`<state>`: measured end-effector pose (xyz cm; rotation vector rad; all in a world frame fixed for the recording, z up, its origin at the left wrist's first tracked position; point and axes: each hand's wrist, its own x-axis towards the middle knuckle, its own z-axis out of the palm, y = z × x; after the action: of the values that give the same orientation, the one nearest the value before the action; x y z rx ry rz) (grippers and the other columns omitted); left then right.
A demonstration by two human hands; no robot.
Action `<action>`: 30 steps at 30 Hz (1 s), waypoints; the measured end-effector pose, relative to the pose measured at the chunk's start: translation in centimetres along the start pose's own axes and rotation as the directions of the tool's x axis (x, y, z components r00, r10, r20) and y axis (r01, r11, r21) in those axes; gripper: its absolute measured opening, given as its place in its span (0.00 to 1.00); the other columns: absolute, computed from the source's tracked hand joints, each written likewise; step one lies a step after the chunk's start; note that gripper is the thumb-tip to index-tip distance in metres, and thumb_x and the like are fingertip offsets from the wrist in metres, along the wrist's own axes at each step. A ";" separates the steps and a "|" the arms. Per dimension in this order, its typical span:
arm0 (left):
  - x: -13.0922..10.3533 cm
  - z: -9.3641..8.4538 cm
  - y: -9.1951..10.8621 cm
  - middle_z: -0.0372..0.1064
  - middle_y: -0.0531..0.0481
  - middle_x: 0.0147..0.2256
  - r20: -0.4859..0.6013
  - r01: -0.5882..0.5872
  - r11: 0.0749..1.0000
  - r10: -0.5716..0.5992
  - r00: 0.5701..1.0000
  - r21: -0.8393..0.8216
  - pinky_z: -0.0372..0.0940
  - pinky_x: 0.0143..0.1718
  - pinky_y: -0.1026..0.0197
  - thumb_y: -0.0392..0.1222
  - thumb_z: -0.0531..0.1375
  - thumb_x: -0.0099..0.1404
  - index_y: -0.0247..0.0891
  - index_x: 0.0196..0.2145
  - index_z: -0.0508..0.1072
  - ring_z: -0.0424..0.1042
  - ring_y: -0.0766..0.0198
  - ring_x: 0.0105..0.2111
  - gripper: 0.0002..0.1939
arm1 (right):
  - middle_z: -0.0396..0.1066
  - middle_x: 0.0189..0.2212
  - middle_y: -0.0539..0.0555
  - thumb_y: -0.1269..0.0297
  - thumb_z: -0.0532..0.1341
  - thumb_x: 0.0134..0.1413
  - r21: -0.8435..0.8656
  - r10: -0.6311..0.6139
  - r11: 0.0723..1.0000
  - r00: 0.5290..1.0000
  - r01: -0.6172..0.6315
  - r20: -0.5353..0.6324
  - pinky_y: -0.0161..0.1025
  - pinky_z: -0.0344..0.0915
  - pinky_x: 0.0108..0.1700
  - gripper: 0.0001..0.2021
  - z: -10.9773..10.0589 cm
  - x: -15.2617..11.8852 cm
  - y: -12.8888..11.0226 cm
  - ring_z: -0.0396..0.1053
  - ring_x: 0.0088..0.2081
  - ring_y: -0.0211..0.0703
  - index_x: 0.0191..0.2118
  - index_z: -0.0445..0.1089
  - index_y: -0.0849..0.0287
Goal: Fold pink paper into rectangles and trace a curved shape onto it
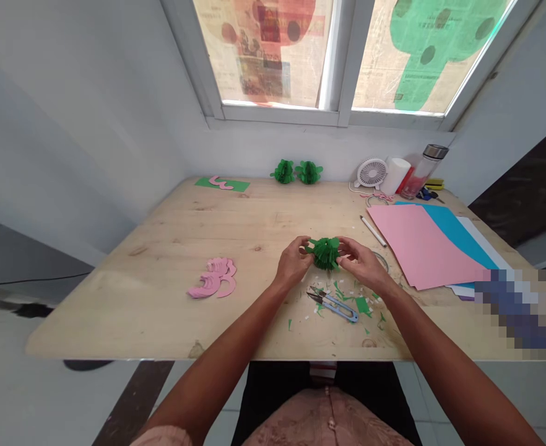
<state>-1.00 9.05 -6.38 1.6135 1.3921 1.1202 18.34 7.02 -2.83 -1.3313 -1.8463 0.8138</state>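
left hand (294, 263) and right hand (363, 265) lightly grip the green paper ball (325, 253) above the scraps (340, 301); best keep fingertips at its edges, easing folds apart evenly, uncrushed

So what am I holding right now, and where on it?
A green folded-paper piece, by its opposite sides: left hand, right hand.

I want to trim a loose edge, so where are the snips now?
In the head view, the snips lie among green scraps, just nearer the wearer than the hands.
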 end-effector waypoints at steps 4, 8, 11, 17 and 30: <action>0.0 0.0 0.0 0.72 0.51 0.39 -0.005 0.006 1.000 -0.006 1.000 -0.006 0.69 0.37 0.63 0.31 0.60 0.53 0.41 0.44 0.70 0.72 0.67 0.32 0.19 | 0.75 0.40 0.56 0.67 0.57 0.51 0.020 0.027 0.999 0.999 -0.026 -0.023 0.40 0.69 0.43 0.18 0.0 0.0 0.3 0.73 0.42 0.44 0.49 0.68 0.58; 0.0 0.0 0.0 0.72 0.51 0.39 0.000 0.008 1.000 -0.008 1.000 -0.010 0.69 0.37 0.63 0.31 0.60 0.53 0.41 0.45 0.70 0.72 0.67 0.32 0.20 | 0.76 0.37 0.54 0.66 0.58 0.50 -0.010 0.047 0.999 0.998 -0.047 -0.052 0.40 0.68 0.43 0.13 0.2 0.0 0.5 0.74 0.40 0.43 0.43 0.69 0.57; -0.1 0.0 -0.1 0.72 0.51 0.40 0.002 0.009 1.000 -0.009 1.000 -0.012 0.69 0.37 0.63 0.31 0.60 0.54 0.41 0.45 0.70 0.73 0.66 0.33 0.20 | 0.76 0.36 0.52 0.64 0.59 0.49 -0.064 0.056 0.996 0.996 -0.060 -0.068 0.39 0.68 0.42 0.10 0.3 0.0 0.2 0.74 0.38 0.42 0.40 0.70 0.56; -0.2 0.0 -0.2 0.72 0.51 0.40 0.003 0.012 1.000 -0.012 1.000 -0.017 0.68 0.37 0.63 0.30 0.59 0.53 0.41 0.45 0.70 0.74 0.65 0.34 0.20 | 0.75 0.28 0.50 0.62 0.57 0.50 -0.211 0.071 0.973 0.991 -0.094 -0.112 0.35 0.63 0.33 0.07 0.2 -0.1 -1.1 0.71 0.30 0.41 0.32 0.72 0.56; -0.2 -0.3 -0.2 0.72 0.48 0.41 -0.001 0.001 1.000 -0.001 1.000 -0.009 0.68 0.38 0.61 0.31 0.59 0.53 0.40 0.46 0.69 0.74 0.63 0.36 0.21 | 0.76 0.29 0.52 0.64 0.56 0.50 -0.354 0.030 0.932 0.991 -0.074 -0.130 0.35 0.61 0.32 0.10 0.3 0.3 -1.4 0.72 0.30 0.43 0.33 0.74 0.55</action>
<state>-1.36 8.89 -6.45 1.6060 1.3862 1.1256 17.32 6.88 -1.74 -1.6225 -1.9288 0.4178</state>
